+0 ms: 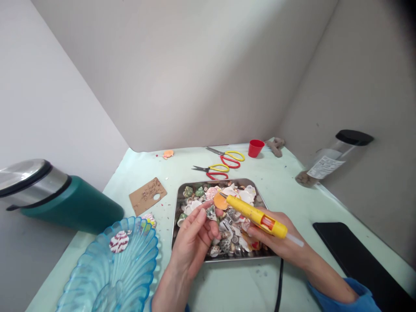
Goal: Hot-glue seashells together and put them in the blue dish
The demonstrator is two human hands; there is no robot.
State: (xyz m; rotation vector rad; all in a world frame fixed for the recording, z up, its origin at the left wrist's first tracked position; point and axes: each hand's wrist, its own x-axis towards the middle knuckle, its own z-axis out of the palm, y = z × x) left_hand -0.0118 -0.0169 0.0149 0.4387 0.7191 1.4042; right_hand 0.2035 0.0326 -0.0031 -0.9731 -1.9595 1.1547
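Observation:
A yellow glue gun (256, 215) with a clear glue stick at its back is gripped in my right hand (281, 238). Its dark nozzle points left, at or just over an orange shell (221, 201). My left hand (195, 236) has its thumb and fingers around a small green and white shell (212, 213), just below the orange one. Whether the fingertips also touch the orange shell is hard to tell. Both hands are over a metal tray (234, 259) that holds many shells of different shapes and colours.
Two pairs of scissors (217, 175) (230, 163), a red cup (256, 148) and a brown board (147, 196) lie beyond. A green bottle (78, 208) and blue shell-shaped dish (130, 268) stand left; a clear jar (325, 164) and black slab (360, 260) right. A black cord (279, 286) runs down.

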